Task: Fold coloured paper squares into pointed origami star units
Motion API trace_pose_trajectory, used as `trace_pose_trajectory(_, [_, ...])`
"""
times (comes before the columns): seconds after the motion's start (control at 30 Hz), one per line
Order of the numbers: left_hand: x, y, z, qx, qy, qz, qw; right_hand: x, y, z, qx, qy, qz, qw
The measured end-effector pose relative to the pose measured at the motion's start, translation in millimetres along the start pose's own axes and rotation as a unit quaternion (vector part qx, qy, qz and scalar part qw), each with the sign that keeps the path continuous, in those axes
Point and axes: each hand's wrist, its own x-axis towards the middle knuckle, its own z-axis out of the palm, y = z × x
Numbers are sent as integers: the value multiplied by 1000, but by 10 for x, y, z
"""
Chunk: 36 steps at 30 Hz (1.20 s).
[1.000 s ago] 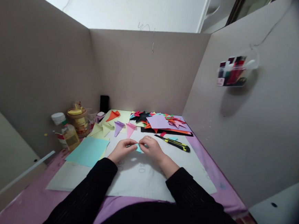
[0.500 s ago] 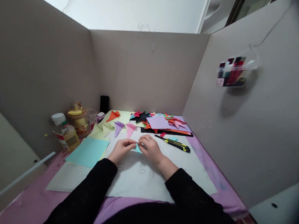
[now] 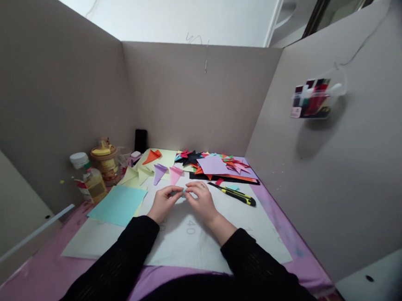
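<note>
Between my fingertips is a small piece of light blue paper [image 3: 184, 193], mostly hidden by the fingers. My left hand [image 3: 165, 200] pinches it from the left, and my right hand [image 3: 201, 201] grips it from the right. Both hands are above the white sheet [image 3: 193, 247]. Just beyond them stand a folded pink paper piece [image 3: 175, 175] and a folded purple one [image 3: 159, 173]. A yellow-and-black utility knife [image 3: 237, 196] lies to the right of my right hand. Left of my left hand lies a flat light blue paper square [image 3: 118, 205].
At the back right is a pile of folded paper stars [image 3: 191, 157] under a lilac square [image 3: 213, 165]. Pale yellow folded pieces [image 3: 136, 175] and an orange one [image 3: 152, 156] lie back left. A bottle [image 3: 94, 184] and a tub [image 3: 106, 164] stand at the left edge. Grey panels enclose the table.
The light blue paper has turned in my fingers, so less of it shows now. My hands have drawn slightly closer together around it.
</note>
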Motion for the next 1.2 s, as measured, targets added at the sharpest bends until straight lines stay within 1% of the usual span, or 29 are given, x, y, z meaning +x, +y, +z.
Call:
trace_pose_trajectory(0.2, [-13, -2, 36, -8, -11, -4, 1000, -3, 31, 21, -42, -20, -23, 999])
trace_pose_trajectory(0.4, [-24, 4, 60, 2, 1, -19, 1000, -3, 88, 49, -89, -51, -71, 992])
trace_pose_trajectory(0.5, [-23, 19, 50, 6, 2, -30, 1000, 4, 111, 60, -94, -67, -80, 990])
trace_pose_trajectory(0.73, [-5, 14, 38, -28, -2, -49, 998, 12, 112, 68, -70, -63, -48, 994])
trace_pose_trajectory(0.93, [2, -51, 47, -57, 8, -63, 996, 20, 112, 64, 3, -55, -4, 999])
trace_pose_trajectory(1.07, [-1, -41, 49, -59, 12, -64, 996, 18, 134, 59, 28, -67, 18, 997])
trace_pose_trajectory(1.2, [1, -21, 44, -53, 23, -60, 996, 17, 151, 50, 31, -50, 39, 998])
